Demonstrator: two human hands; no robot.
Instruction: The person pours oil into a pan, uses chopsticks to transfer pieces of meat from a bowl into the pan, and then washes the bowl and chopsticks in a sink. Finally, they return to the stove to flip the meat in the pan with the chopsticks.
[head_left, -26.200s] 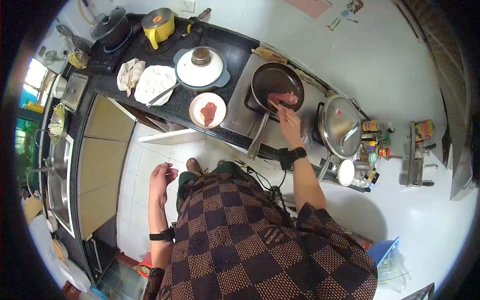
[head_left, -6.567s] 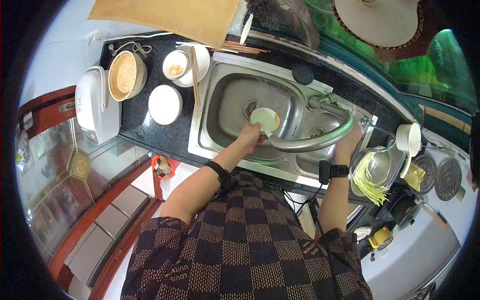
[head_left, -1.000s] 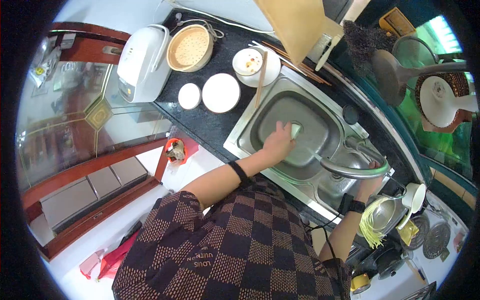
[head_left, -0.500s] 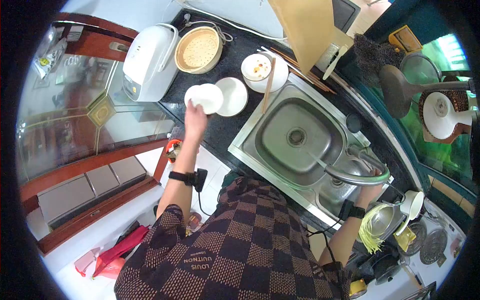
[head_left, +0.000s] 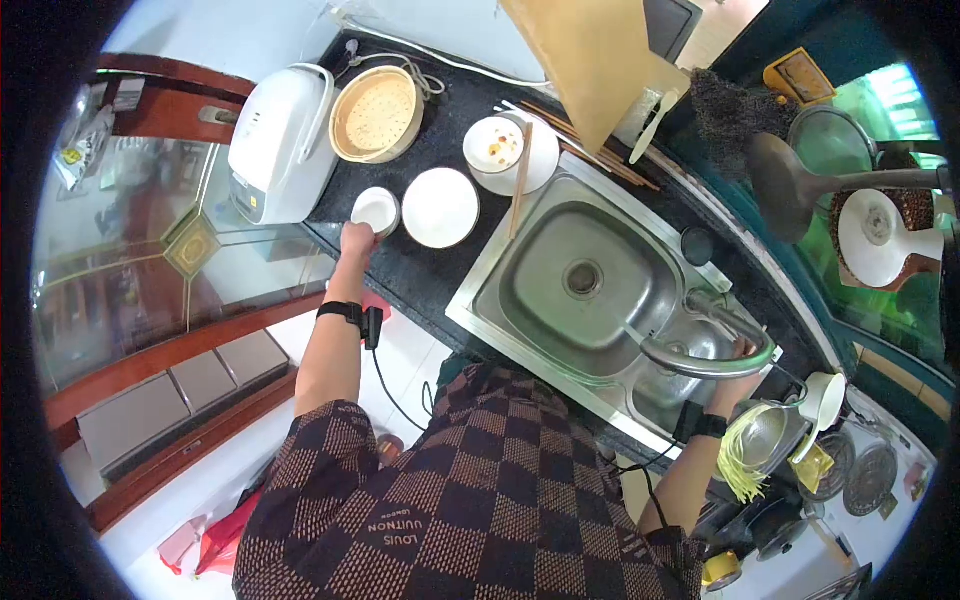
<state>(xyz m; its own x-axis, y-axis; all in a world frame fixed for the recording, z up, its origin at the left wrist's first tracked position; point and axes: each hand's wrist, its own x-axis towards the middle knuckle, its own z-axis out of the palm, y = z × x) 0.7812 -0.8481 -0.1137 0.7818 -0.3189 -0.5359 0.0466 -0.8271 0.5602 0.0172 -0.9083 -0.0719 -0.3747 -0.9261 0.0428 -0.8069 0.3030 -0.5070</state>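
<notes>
At the counter's front left, my left hand [head_left: 358,240] grips the near rim of a small white bowl [head_left: 376,210]. Just right of that bowl lies a white plate [head_left: 441,208], apart from it. My right hand [head_left: 742,362] is beside the curved faucet [head_left: 700,366] at the sink's right end, largely hidden behind the metal; its fingers cannot be made out. Water runs from the spout into the steel sink [head_left: 590,240]. Behind the sink, a bowl with brown bits [head_left: 493,146] rests on another plate [head_left: 541,165], with chopsticks [head_left: 521,185] across the edge.
A white rice cooker [head_left: 283,145] and a beige basket [head_left: 376,115] stand at the back left. More chopsticks [head_left: 610,165] lie behind the sink. Right of the sink are a strainer [head_left: 765,438] with green strands and a white ladle [head_left: 824,402]. Utensils hang at the right.
My left hand has moved down and left with the small white bowl, away from the plate it partly overlapped. My right hand stays by the faucet. The view has shifted slightly.
</notes>
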